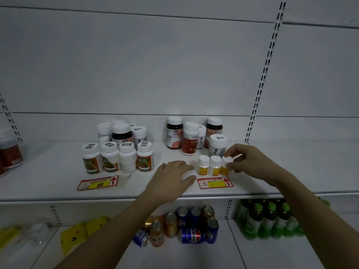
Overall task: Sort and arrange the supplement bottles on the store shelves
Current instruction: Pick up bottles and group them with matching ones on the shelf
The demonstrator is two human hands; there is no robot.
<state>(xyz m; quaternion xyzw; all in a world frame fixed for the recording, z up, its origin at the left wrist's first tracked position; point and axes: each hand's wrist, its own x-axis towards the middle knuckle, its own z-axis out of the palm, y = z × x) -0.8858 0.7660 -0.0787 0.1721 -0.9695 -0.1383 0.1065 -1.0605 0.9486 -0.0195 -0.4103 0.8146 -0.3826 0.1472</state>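
Right hand (240, 159) pinches the cap of the rightmost small yellow-labelled bottle (225, 166), standing in a row of three on the white shelf (58, 171). Left hand (175, 174) curls over a white bottle (188, 175) just beside the row.

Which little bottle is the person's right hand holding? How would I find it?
Find the red and yellow price tag at the shelf's front edge, right of middle. Behind it stand three small yellow-labelled bottles; it is the rightmost one, the only one the right hand grips.
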